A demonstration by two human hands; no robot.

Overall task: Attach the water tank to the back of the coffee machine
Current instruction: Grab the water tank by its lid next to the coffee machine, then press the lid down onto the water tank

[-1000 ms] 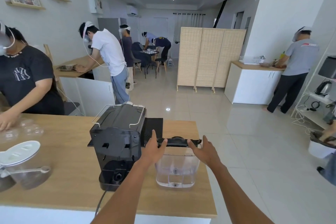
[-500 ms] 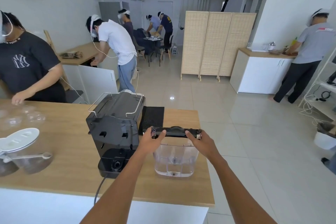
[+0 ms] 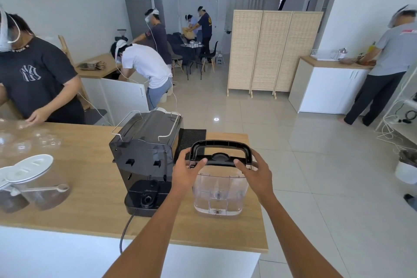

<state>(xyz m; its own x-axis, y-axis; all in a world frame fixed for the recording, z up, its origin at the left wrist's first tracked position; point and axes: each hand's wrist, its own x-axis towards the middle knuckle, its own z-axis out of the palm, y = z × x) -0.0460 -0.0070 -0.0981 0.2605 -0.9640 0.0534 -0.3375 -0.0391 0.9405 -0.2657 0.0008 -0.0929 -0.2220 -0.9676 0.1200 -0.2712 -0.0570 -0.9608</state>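
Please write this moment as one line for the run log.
both hands on tank lid | left | right | handle up | tank beside machine | not attached

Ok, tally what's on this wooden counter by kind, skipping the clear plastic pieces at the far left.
Coffee machine: 1
Water tank: 1
Black mat: 1
Lidded jars: 2
Scoop: 1
Total: 6

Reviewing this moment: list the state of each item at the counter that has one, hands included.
water tank: upright on the counter, looks empty, not attached
tank handle: raised upright
coffee machine: back facing the camera, tank bay vacant
left hand: gripping the tank lid's left end
right hand: gripping the lid's right end
canister: lid on, scoop attached
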